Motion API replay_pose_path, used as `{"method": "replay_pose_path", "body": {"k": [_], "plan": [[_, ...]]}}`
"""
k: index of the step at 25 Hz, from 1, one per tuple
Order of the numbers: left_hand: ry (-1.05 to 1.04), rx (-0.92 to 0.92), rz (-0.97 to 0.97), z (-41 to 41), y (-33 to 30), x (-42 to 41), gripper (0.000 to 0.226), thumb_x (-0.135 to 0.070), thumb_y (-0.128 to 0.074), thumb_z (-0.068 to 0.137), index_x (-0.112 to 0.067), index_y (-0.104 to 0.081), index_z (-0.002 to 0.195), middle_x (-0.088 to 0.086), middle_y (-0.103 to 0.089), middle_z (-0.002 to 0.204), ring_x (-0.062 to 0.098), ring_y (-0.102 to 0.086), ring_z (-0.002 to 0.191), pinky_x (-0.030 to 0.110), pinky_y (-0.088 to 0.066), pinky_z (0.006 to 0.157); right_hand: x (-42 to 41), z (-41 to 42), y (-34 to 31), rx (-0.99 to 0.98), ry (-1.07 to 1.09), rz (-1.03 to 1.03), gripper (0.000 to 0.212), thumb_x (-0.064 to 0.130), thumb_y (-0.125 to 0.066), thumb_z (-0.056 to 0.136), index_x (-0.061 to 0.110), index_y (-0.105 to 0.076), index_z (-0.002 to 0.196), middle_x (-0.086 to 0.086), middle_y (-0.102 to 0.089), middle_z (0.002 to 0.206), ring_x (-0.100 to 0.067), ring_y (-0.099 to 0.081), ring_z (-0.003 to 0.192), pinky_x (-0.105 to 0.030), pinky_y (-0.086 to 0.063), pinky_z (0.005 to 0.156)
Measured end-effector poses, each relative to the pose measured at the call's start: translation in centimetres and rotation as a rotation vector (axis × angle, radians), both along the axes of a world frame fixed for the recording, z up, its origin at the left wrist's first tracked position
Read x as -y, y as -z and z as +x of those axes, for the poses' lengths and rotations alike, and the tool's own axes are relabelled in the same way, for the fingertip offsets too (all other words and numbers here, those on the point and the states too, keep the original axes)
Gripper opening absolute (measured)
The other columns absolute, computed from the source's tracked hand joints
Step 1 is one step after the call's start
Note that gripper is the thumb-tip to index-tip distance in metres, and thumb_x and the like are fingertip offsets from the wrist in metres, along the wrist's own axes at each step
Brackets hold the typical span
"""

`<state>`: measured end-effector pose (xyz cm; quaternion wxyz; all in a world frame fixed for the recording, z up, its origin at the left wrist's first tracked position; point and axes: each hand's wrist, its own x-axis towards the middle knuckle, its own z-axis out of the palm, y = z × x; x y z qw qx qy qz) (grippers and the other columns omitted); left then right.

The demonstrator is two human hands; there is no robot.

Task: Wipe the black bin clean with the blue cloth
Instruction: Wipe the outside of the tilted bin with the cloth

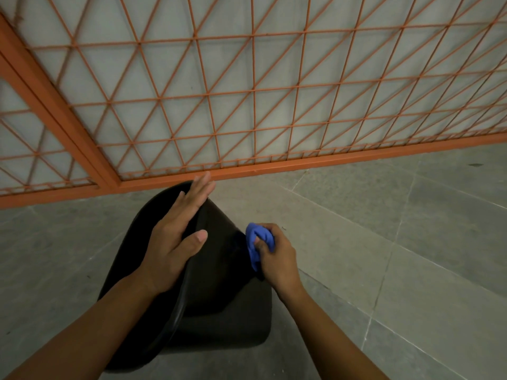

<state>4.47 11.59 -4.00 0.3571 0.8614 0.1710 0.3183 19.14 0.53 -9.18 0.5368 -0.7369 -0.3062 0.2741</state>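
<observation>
Where the grey tiled floor (pixel 384 242) meets the orange fence, the black bin (pixel 219 283) is seen tipped over, its dark side wall turned upward and its curved rim (pixel 175 319) facing left and toward the camera. The bin is steadied by the left hand (pixel 172 239), which is laid flat against it near the rim, the fingers straight and slightly spread and the thumb stretched across the dark wall; nothing is gripped by that hand. Against the bin's right edge the blue cloth (pixel 256 244) is held, bunched into a wad. It is clutched by the right hand (pixel 277 256), whose fingers and thumb are curled round it, so that only the cloth's upper and left folds are shown. The part of the bin behind the left forearm and palm is hidden, and the interior cannot be seen from this angle, so whatever may lie inside cannot be told.

Beyond the bin, an orange metal mesh fence (pixel 255 91) with a triangular lattice is set along the far edge of the floor, its thick bottom rail (pixel 329 157) lying just past the left fingertips. A heavier orange post (pixel 63 119) is seen slanting across the left. Behind the mesh a pale surface is visible. Pale grout lines are drawn across the tiles to the right of the bin.
</observation>
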Motion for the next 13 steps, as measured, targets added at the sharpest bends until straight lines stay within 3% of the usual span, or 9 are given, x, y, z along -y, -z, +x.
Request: {"method": "replay_pose_path", "body": {"k": [3,7,9,13], "plan": [[0.011,-0.007,0.0,0.3,-0.1,0.1,0.076,-0.064,-0.036,0.094,-0.013,-0.031,0.15,0.0,-0.025,0.161,0.02,-0.019,0.15,0.043,-0.011,0.122,0.0,-1.1,-2.2,0.058,-0.083,0.12,0.02,0.009,-0.055,0.087,0.024,-0.056,0.101,0.021,-0.055,0.089,0.011,-0.054,0.082,-0.004,-0.041,0.074],[0.018,0.003,-0.032,0.2,-0.1,0.2,0.073,-0.065,-0.037,0.093,-0.021,-0.026,0.15,-0.003,-0.023,0.161,0.019,-0.017,0.15,0.046,-0.012,0.122,-2.8,0.4,-2.9,0.01,-0.09,0.08,0.02,0.012,-0.053,0.089,0.017,-0.057,0.107,0.007,-0.059,0.096,-0.004,-0.055,0.084,-0.005,-0.04,0.07],[0.015,-0.007,-0.022,0.2,0.0,0.3,0.073,-0.066,-0.036,0.093,-0.022,-0.024,0.15,-0.004,-0.022,0.161,0.019,-0.016,0.151,0.046,-0.011,0.122,-1.9,0.0,-2.3,-0.008,-0.042,0.033,0.019,0.013,-0.053,0.089,0.019,-0.057,0.107,0.01,-0.057,0.092,0.0,-0.054,0.079,-0.008,-0.041,0.067],[0.016,0.007,-0.063,-0.1,0.2,-0.1,0.07,-0.068,-0.038,0.091,-0.032,-0.023,0.15,-0.012,-0.02,0.161,0.014,-0.016,0.15,0.033,-0.013,0.122,-1.5,-2.2,-5.0,0.089,-0.12,0.222,0.025,0.009,-0.059,0.084,0.022,-0.059,0.106,0.017,-0.059,0.093,0.004,-0.056,0.085,-0.007,-0.042,0.079]]}}
